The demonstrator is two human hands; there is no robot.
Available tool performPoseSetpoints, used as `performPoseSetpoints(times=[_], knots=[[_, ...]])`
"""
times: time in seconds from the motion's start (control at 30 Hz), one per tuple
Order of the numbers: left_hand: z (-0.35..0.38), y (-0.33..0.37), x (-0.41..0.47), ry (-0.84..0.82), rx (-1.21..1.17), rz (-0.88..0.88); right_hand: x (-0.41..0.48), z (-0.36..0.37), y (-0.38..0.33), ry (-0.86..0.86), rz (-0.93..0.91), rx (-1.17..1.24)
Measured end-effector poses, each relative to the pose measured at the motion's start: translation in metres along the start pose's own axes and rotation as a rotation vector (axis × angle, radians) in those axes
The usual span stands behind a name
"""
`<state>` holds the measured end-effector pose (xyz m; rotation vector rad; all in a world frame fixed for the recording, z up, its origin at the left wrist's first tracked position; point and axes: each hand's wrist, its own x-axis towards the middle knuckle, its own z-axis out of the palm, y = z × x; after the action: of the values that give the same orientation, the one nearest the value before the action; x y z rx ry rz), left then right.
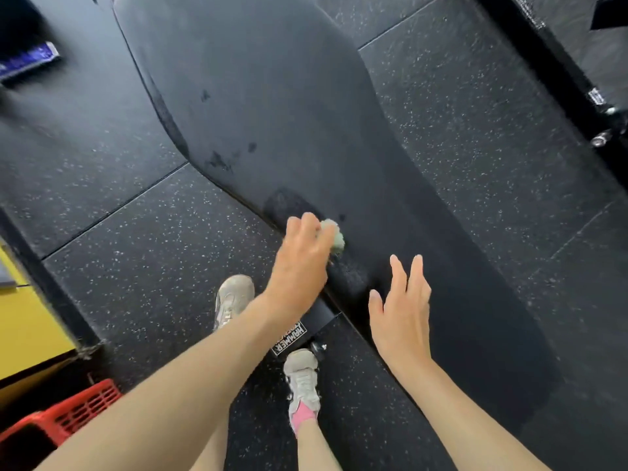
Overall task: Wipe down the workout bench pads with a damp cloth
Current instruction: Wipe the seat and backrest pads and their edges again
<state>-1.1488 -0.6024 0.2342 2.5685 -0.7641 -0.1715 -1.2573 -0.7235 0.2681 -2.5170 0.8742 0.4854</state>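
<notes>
Both forearms [170, 385] extended over bench pad [272, 96]; left hand [299, 260] fingers curled round balled cloth [334, 232], pressed on pad's near edge, apparently to scrub; right hand [401, 317] fingers straight, spread, holding nothing, likely for balance.

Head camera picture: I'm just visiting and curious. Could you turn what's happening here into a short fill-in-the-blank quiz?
1. The left hand grips a pale ____ cloth on the black bench pad.
2. The right hand holds nothing, and its fingers are ____ rather than curled.
3. The plastic basket at the lower left is ____.
4. The sock above the nearer shoe is ____.
Missing words: green; straight; red; pink.
</notes>
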Motion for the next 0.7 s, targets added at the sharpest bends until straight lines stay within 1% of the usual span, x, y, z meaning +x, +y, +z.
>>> performPoseSetpoints(times=[0.03, 0.07, 0.1, 0.13, 0.17, 0.2, 0.27, 0.3, 0.33, 0.37, 0.4, 0.43, 0.47, 0.5, 0.53, 0.57, 0.6, 0.63, 0.7], knots=[[0.001, 0.002, -0.012, -0.097, 0.030, 0.256, 0.003, 0.001, -0.006, 0.000, 0.005, -0.012], [-0.005, -0.008, -0.014, -0.189, 0.063, 0.465, 0.006, 0.002, -0.013, 0.004, 0.006, -0.020], [-0.016, -0.027, -0.004, -0.227, 0.064, 0.569, 0.009, 0.003, -0.021, 0.013, 0.005, -0.023], [-0.026, -0.050, 0.012, -0.197, 0.053, 0.551, 0.013, 0.003, -0.029, 0.019, 0.007, -0.022], [-0.036, -0.076, 0.027, -0.131, 0.054, 0.438, 0.017, 0.005, -0.037, 0.021, 0.015, -0.015], [-0.044, -0.102, 0.042, -0.031, 0.057, 0.255, 0.021, 0.006, -0.046, 0.021, 0.028, -0.008], [-0.057, -0.136, 0.057, 0.169, -0.037, -0.167, 0.029, 0.011, -0.063, 0.022, 0.049, -0.018], [-0.058, -0.135, 0.059, 0.225, -0.090, -0.310, 0.032, 0.013, -0.073, 0.030, 0.055, -0.026], [-0.054, -0.126, 0.059, 0.254, -0.120, -0.368, 0.037, 0.015, -0.083, 0.043, 0.060, -0.030], [-0.050, -0.112, 0.059, 0.234, -0.120, -0.352, 0.042, 0.016, -0.094, 0.054, 0.067, -0.029], [-0.047, -0.099, 0.057, 0.162, -0.093, -0.244, 0.046, 0.018, -0.104, 0.057, 0.073, -0.027], [-0.047, -0.089, 0.054, 0.066, -0.047, -0.044, 0.051, 0.018, -0.114, 0.058, 0.075, -0.024], [-0.046, -0.089, 0.050, -0.002, 0.011, 0.195, 0.057, 0.019, -0.123, 0.063, 0.071, -0.023], [-0.053, -0.100, 0.052, -0.081, 0.053, 0.395, 0.064, 0.018, -0.131, 0.068, 0.064, -0.024], [-0.063, -0.120, 0.058, -0.132, 0.054, 0.503, 0.070, 0.018, -0.139, 0.070, 0.060, -0.025], [-0.075, -0.143, 0.068, -0.134, 0.030, 0.502, 0.075, 0.016, -0.147, 0.070, 0.056, -0.024], [-0.086, -0.168, 0.078, -0.099, 0.017, 0.415, 0.081, 0.014, -0.155, 0.067, 0.054, -0.018], [-0.095, -0.192, 0.086, -0.041, 0.014, 0.272, 0.088, 0.012, -0.162, 0.064, 0.049, -0.013], [-0.102, -0.217, 0.100, 0.095, -0.005, -0.096, 0.100, 0.009, -0.173, 0.067, 0.028, -0.016]])
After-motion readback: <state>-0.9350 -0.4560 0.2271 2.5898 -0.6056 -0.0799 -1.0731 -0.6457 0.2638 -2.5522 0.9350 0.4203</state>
